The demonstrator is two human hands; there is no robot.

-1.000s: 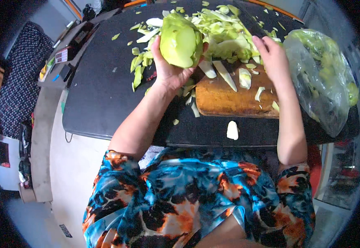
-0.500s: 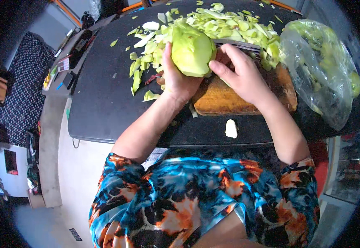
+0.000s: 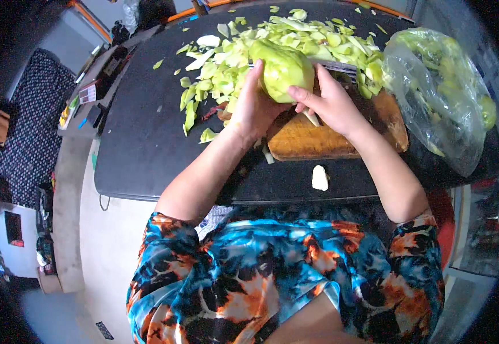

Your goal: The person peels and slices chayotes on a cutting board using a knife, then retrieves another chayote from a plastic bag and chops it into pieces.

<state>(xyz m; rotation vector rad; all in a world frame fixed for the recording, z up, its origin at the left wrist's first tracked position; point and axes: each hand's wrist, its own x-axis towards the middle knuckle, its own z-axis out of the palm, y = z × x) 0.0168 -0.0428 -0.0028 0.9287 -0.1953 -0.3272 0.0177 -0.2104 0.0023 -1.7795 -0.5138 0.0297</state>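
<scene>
A large, lumpy, pale green vegetable point(image 3: 287, 69), its surface looking peeled, is held up over the cutting board. My left hand point(image 3: 253, 106) cups it from the left and below, fingers closed around its side. Thumb and fingers of my right hand point(image 3: 336, 106) press on its right side, with some fingertips hidden. Below that hand, a pale narrow strip point(image 3: 311, 118) sticks out over the wooden cutting board point(image 3: 312, 143). Behind the hands shows a grey, flat, striped piece point(image 3: 341, 67), perhaps a blade; whether a hand touches it I cannot tell.
Green peelings point(image 3: 209, 71) spread over the far part of the black table point(image 3: 135, 143). A clear plastic bag point(image 3: 433, 97) with green vegetables inside stands at the right. One whitish piece point(image 3: 320, 178) lies near the front edge. A cluttered side shelf point(image 3: 83, 123) is at the left.
The vegetable has moved slightly right and turned in my hands, showing a rounder side. My right thumb has shifted on it, and the pale strip under my right hand has come into sight.
</scene>
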